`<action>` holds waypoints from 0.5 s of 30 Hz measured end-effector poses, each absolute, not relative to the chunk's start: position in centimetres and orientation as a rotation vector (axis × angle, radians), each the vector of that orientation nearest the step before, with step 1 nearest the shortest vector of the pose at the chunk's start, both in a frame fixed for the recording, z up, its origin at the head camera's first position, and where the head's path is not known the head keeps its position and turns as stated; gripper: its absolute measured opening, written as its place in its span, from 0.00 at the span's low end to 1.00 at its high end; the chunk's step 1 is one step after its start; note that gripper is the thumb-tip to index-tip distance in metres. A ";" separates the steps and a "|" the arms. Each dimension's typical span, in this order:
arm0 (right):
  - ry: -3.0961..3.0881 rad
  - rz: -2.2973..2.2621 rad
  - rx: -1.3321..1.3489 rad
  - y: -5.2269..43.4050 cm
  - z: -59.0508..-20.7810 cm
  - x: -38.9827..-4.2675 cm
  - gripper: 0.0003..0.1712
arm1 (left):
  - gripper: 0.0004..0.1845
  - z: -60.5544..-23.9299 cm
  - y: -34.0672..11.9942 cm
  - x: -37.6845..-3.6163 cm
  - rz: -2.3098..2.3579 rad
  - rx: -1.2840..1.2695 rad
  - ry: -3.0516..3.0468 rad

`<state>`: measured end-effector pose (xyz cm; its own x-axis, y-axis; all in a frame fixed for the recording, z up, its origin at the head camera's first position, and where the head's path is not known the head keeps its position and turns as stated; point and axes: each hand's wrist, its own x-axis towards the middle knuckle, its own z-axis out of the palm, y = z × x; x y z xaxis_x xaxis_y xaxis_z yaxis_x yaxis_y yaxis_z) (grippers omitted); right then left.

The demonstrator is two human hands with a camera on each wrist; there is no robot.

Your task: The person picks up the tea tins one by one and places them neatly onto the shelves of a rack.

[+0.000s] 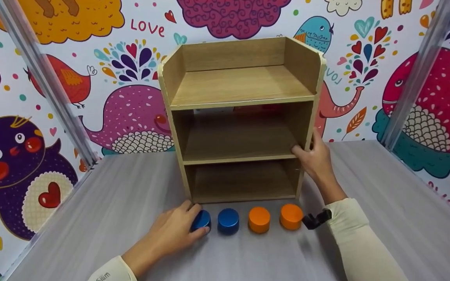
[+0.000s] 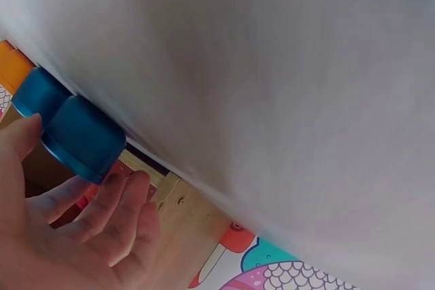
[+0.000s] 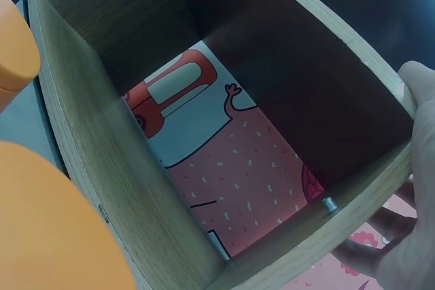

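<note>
A small wooden shelf unit [image 1: 244, 160] stands upright with an open front. My right hand [image 1: 318, 160] grips its right side panel, thumb over the front edge by the middle board and fingers along the outside. Below the unit, my left hand [image 1: 176, 226] is around the leftmost blue cylinder [image 1: 201, 220], thumb in front and fingers behind. In the left wrist view that blue cylinder [image 2: 85, 139] stands on the table between thumb and fingers. To its right, in a row, are a second blue cylinder [image 1: 228, 221] and two orange cylinders, one [image 1: 259, 219] beside the other [image 1: 291, 216].
The grey table [image 1: 131, 187] extends to both sides of the unit. Behind it rises a wall [image 1: 139, 58] printed with cartoon animals, with metal posts at left [image 1: 49, 78] and right [image 1: 416, 78]. A black strap piece [image 1: 316, 219] juts from the right wrist beside the orange cylinder.
</note>
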<state>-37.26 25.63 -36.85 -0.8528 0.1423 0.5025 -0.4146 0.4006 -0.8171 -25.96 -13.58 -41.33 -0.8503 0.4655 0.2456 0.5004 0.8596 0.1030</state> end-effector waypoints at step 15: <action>-2.168 1.467 0.217 25.5 -36.8 -37.1 0.37 | 0.27 -41.4 -13.6 -26.0 -0.222 -0.780 -2.828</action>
